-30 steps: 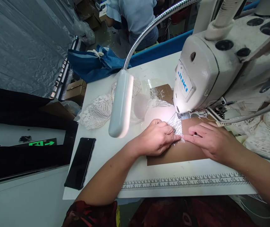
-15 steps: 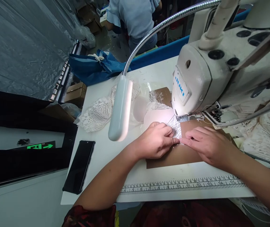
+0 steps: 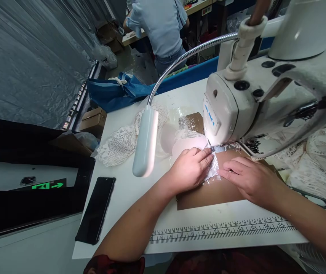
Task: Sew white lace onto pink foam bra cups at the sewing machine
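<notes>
A white lace piece [image 3: 213, 166] lies under the needle area of the sewing machine [image 3: 226, 110], its inner end hidden by the machine head. My left hand [image 3: 190, 168] rests on the lace, fingers stretched together towards the presser foot. Thumb and forefinger of my right hand [image 3: 250, 178] are closed at the lace's right edge. Both hands are over a brown sheet [image 3: 201, 198] on the table. A smooth pale bra cup [image 3: 188, 144] lies just beyond my left fingers, against the lace.
A lamp [image 3: 146, 142] on a bendy metal neck hangs left of the machine. Lace cups [image 3: 117, 145] and a black phone [image 3: 96, 210] lie on the left. More lace pieces [image 3: 317, 173] are heaped at right. A ruler strip [image 3: 222, 231] runs along the front; a person [image 3: 163, 32] sits beyond.
My left fingers have moved from a pinch near the lace's front edge to lie stretched out closer to the needle. My right hand stays at the edge. The view has shifted slightly.
</notes>
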Demonstrator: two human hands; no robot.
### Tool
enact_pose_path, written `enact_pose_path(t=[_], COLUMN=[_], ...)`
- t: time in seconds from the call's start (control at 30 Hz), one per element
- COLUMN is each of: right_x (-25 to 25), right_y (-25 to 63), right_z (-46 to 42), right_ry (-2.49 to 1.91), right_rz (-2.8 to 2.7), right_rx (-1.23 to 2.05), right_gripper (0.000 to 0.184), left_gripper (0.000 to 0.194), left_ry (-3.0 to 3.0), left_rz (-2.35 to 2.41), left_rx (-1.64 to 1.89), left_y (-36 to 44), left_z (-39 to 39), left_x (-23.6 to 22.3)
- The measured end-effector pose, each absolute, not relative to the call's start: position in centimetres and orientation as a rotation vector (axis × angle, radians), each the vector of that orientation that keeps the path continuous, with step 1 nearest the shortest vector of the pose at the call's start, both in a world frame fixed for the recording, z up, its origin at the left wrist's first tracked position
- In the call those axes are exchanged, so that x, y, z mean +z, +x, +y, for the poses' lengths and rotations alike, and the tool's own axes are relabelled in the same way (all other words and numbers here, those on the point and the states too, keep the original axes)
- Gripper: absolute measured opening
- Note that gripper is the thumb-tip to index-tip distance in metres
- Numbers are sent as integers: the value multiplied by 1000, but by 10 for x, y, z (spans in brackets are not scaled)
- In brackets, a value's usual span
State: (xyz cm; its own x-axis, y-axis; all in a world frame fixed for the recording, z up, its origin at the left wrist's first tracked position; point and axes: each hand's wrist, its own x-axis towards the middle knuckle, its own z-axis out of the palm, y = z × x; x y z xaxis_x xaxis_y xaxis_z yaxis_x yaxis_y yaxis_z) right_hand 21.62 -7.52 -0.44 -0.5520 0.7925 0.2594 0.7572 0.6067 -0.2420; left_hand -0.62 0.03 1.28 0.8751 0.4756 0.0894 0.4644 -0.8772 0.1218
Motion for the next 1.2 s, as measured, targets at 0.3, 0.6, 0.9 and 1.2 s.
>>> enact_pose_path(t=[0.3,0.6,0.9,1.2], right_x=[0,0,-9,0], right_y=[210,205,215,215], right_z=[-64,-61,-62,-64], right_ry=[-1390,-1608,-1617,-1429], right_rz=[-2488,-2413,-2384,-2350], right_rx=[-101,-290,-173,-69], right_gripper=[46,53,48,38], left_gripper=[41,38,40,46], left_ry=[2913,2897,2921,2837], left_rz=[717,764,859,1099], left_rx=[154,163,191,-100], left_y=[-8,-9,-8,-8], left_z=[6,16,16,-6], left_x=[19,15,14,48])
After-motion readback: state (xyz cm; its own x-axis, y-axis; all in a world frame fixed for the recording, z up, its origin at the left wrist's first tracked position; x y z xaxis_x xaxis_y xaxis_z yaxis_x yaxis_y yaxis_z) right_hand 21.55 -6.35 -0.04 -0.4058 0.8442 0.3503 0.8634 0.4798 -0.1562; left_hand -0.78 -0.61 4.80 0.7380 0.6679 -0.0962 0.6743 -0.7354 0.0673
